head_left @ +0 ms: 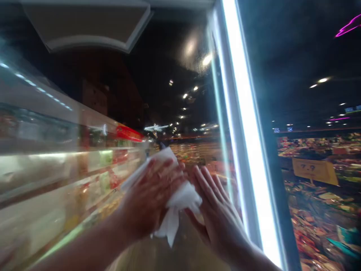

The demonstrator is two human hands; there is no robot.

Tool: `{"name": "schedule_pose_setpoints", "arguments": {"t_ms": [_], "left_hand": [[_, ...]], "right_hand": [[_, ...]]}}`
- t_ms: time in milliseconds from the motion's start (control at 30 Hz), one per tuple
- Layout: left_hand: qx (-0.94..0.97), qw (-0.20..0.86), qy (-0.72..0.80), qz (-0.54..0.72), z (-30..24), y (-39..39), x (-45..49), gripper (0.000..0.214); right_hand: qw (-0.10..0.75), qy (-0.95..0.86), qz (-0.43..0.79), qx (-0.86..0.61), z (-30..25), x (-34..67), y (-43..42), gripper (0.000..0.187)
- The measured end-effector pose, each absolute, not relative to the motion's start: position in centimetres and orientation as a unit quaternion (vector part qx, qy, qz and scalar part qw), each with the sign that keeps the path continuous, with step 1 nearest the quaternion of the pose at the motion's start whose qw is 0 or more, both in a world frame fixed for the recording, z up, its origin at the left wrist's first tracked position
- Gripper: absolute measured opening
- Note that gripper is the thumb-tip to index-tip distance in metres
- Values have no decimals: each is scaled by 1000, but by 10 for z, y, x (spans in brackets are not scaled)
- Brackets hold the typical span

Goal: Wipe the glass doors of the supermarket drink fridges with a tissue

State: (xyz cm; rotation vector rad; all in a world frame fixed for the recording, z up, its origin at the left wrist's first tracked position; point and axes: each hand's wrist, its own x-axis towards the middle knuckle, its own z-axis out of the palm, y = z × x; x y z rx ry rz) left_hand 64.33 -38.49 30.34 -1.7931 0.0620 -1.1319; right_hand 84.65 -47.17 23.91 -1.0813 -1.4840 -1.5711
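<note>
My left hand is spread over a crumpled white paper towel and presses it against the glass door. The towel sticks out past the fingertips and hangs below the palm. Motion smears the fingers of that hand a little. Just to the right, my right hand lies with fingers stretched out at the glass, beside the towel's right edge. It holds nothing. Faint spots and marks show on the upper glass.
A bright vertical light strip runs along the door's edge at right. Beyond it are piles of packaged goods and a yellow price sign. Lit shelves with a red banner appear blurred at left.
</note>
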Motion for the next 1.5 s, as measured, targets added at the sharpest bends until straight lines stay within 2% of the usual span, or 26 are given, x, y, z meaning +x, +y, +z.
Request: {"name": "schedule_pose_setpoints", "arguments": {"t_ms": [100,267,433,500,600,700,800,900,1000,1100,1233,1300,1400,1500], "left_hand": [[-741,479,3,-470,338,-385,633,56],[-748,460,31,-478,312,-372,613,55],[-731,449,-35,-512,349,-362,579,55],[-716,445,-68,-534,354,-357,565,56],[-714,448,-45,-536,328,-340,540,56],[-725,462,-22,-510,312,-323,507,56],[-715,449,-101,-527,330,-314,474,57],[-688,424,-175,-562,334,-306,449,62],[-708,447,-120,-533,307,-292,430,67],[-736,472,-82,-478,299,-279,406,64],[-696,403,-218,-553,319,-271,375,59],[-687,389,-241,-565,304,-265,364,64],[-717,429,-171,-521,262,-253,353,75],[-729,433,-149,-508,257,-245,345,71]], "right_hand": [[359,-563,-619,-415,275,831,-477,65],[319,-597,-599,-428,274,810,-476,82],[369,-553,-605,-439,303,785,-469,85],[372,-542,-614,-436,297,776,-461,84],[350,-544,-628,-432,275,762,-446,82],[340,-542,-632,-438,279,744,-435,81],[345,-532,-632,-445,305,724,-431,79],[337,-541,-629,-446,305,706,-425,78],[302,-589,-617,-425,287,689,-416,82],[304,-598,-614,-415,294,666,-403,82],[334,-580,-613,-420,306,637,-388,79],[318,-600,-609,-411,290,628,-383,78],[262,-642,-604,-391,268,618,-377,75],[251,-648,-603,-391,282,603,-372,70]]}}
